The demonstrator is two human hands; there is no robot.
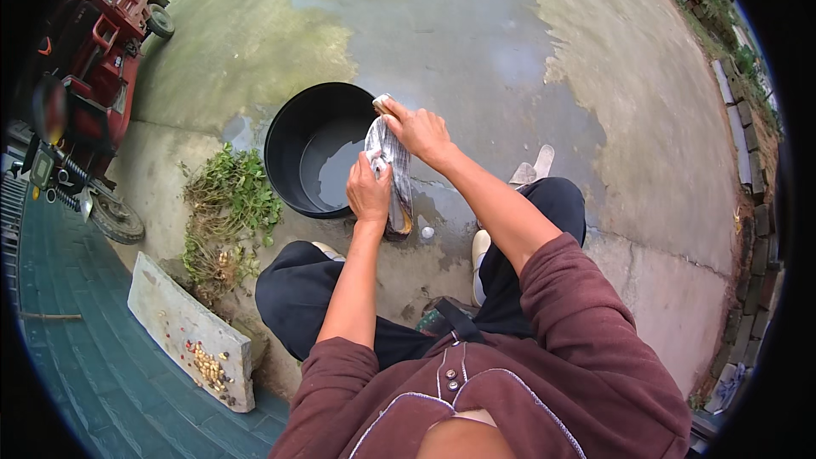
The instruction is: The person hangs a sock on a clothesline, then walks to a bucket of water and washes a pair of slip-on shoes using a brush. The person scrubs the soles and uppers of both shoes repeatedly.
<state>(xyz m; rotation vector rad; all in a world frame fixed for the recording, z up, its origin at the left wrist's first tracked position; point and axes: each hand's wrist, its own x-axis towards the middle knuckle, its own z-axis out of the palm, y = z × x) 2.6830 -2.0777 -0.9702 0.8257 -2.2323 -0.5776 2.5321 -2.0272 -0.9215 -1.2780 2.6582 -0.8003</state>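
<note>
My left hand [370,191] grips a wet grey-and-white cloth item [399,166], possibly a shoe, at the right rim of a black tub [278,159]. The item hangs down past the rim, and a yellowish patch shows at its lower end. With my right hand [421,131] I hold a small brush [384,105] against the item's upper end; its back is whitish, and its bristles are mostly hidden. Some water lies in the bottom of the tub. A small white lump [427,232] rests on the wet concrete beside the item's lower end.
Uprooted leafy plants [236,197] lie left of the tub. Peanuts [210,366] are spread on a stone slab [185,325] at lower left. A red cargo tricycle [95,89] stands at far left. Insoles [543,161] lie beyond my right knee. Bricks [746,121] edge the concrete at right.
</note>
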